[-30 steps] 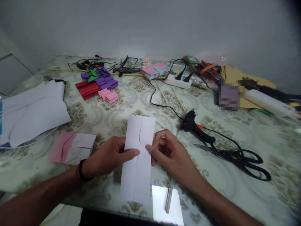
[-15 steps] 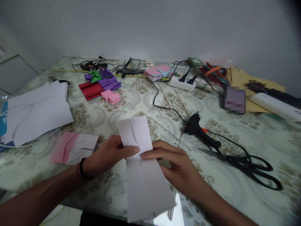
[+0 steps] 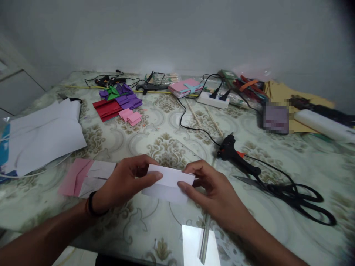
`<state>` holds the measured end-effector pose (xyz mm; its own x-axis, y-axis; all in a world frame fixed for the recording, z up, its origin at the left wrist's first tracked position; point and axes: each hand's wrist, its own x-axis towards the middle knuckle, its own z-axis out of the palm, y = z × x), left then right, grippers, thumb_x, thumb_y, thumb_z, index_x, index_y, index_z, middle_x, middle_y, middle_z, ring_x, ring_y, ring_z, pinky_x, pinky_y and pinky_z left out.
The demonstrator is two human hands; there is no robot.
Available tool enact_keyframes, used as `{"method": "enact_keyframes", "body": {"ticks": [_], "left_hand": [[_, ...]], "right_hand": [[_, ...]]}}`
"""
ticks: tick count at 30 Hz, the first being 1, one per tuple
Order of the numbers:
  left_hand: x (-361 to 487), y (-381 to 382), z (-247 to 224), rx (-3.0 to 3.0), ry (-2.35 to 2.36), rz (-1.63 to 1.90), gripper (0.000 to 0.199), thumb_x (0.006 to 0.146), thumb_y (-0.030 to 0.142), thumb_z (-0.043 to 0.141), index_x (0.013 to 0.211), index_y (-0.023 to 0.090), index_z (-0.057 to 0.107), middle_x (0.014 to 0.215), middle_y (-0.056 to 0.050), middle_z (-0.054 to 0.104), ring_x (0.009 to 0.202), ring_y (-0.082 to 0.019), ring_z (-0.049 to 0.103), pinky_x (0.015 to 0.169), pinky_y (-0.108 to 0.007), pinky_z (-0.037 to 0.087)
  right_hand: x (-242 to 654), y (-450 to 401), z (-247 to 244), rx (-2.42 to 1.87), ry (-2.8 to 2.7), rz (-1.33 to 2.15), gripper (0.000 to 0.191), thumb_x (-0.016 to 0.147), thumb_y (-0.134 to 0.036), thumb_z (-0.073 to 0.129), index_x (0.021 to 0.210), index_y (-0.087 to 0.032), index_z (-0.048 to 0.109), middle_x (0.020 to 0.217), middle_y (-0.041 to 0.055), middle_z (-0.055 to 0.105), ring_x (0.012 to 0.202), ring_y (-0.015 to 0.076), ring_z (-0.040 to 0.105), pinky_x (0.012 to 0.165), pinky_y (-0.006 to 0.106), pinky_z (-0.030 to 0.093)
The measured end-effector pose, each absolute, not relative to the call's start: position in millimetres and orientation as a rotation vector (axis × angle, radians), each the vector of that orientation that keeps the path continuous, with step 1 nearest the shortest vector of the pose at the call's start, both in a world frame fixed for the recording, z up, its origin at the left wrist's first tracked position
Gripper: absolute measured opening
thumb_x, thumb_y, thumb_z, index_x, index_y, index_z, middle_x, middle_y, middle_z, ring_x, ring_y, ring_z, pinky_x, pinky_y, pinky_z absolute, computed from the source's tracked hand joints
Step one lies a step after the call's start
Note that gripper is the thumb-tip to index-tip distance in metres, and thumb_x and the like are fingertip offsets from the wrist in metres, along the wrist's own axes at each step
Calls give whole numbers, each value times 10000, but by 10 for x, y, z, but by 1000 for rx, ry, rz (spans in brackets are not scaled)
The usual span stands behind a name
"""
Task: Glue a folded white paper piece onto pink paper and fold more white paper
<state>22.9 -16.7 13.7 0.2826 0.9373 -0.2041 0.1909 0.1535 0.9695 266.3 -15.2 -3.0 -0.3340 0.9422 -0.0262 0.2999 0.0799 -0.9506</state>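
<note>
Between my two hands is a folded sheet of white paper [image 3: 170,180], held above the table near its front. My left hand [image 3: 133,179] pinches its left end, thumb on the near face and fingers behind. On the right end, my right hand [image 3: 209,186] grips in the same way, thumb in front. A pink and white folded paper [image 3: 76,175] lies on the table beside my left wrist, partly covered by that hand. Right of my right hand rest a black glue gun [image 3: 238,155] and black-handled scissors [image 3: 294,195].
White sheets [image 3: 46,133] lie at the left. Folded red paper [image 3: 107,110], purple paper [image 3: 129,99] and pink paper [image 3: 130,116] sit further back. A power strip [image 3: 213,99] with black cords stands behind, near thin wooden sticks [image 3: 215,121]. A clear rod [image 3: 204,240] lies near the front edge.
The white paper was upright and long, its lower part hanging toward me. Now it is a short, wide folded strip, and my hands have moved apart to its two ends.
</note>
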Motion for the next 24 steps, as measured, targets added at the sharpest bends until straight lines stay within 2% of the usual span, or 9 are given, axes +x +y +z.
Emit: {"method": "enact_keyframes", "body": {"ticks": [2,4,6,8,11,14,19,21,24], "left_hand": [[241,-178,112,1380,1255,743,230,900,399,721,893,169,715,686,34,587,602,-91,476,534,-204,337],[246,-186,85,1433,1311,763,237,912,405,711,869,172,718,648,49,562,575,-80,451,515,-194,321],[241,-190,71,1481,1375,782,250,904,427,723,870,179,726,608,60,541,555,-78,447,508,-190,335],[233,-192,77,1552,1419,774,229,897,421,733,901,193,746,622,54,591,565,-86,488,533,-191,389],[233,-198,109,1670,1407,736,228,898,392,736,1067,247,788,917,2,793,730,-135,658,656,-220,511],[243,-210,130,1722,1362,682,281,921,404,714,1173,310,794,1171,-22,806,910,-197,740,737,-257,562],[255,-209,123,1699,1334,625,290,925,396,696,1171,281,798,1101,-39,820,860,-200,729,706,-263,542],[261,-199,121,1705,1283,514,274,923,392,689,1133,249,792,992,-19,809,821,-176,691,681,-240,498],[270,-188,118,1762,1207,291,310,939,430,646,792,174,739,632,43,606,586,-101,491,528,-217,324]], "right_hand": [[2648,-155,-34,-1279,-1611,1278,292,879,-380,726,1115,-257,605,869,4,667,750,164,667,573,232,514],[2635,-147,-23,-1311,-1571,1306,301,876,-403,725,1112,-240,635,808,-3,666,727,165,657,575,236,503],[2630,-133,-6,-1333,-1579,1345,227,885,-433,706,926,-211,679,738,1,660,668,154,626,561,240,476],[2632,-123,12,-1325,-1595,1350,287,897,-442,685,744,-201,652,673,0,640,615,141,586,541,242,444],[2638,-125,37,-1294,-1621,1310,298,907,-406,674,688,-206,639,624,-13,623,579,132,558,543,243,432],[2645,-138,53,-1288,-1664,1283,284,910,-389,675,689,-212,658,623,-15,633,576,133,557,542,240,429],[2664,-156,56,-1310,-1754,1190,311,978,-401,593,763,-211,714,624,-17,623,574,131,537,522,247,385],[2664,-165,59,-1290,-1821,1174,321,993,-392,581,776,-207,728,608,-24,618,557,123,521,523,250,372],[2645,-178,65,-1250,-1897,1194,337,1007,-378,567,769,-201,727,588,-28,608,537,116,510,528,250,375]]}}
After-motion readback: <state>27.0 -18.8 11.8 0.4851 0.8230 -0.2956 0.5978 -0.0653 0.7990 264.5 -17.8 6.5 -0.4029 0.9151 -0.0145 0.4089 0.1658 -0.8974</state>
